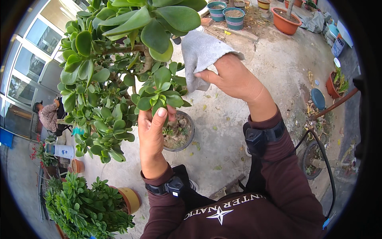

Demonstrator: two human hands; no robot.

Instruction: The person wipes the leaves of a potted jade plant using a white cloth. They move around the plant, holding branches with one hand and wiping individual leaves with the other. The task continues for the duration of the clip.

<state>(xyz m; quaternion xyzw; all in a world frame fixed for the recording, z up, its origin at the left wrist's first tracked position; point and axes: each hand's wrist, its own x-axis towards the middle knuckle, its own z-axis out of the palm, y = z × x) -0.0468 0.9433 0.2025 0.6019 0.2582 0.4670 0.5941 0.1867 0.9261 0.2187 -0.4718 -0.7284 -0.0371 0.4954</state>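
Observation:
A large jade plant [101,74] with thick, glossy green leaves fills the upper left. My left hand [153,125] holds a leafy shoot tip [161,95] of it, the thumb in front of the leaves and fingertips showing behind them. My right hand [235,76] grips a grey cloth [203,50] between thumb and fingers; the cloth hangs just right of the plant, and part of the fingers is hidden under it. Below the left hand's shoot, a round dark pot [191,136] with soil stands on the concrete floor.
A bushy plant in a yellow-brown pot [131,200] stands at lower left. A seated person [49,116] is at far left by the windows. Teal pots [234,22] and an orange pot [285,25] stand at the top. At right, a black hose [326,161] curves past another potted plant.

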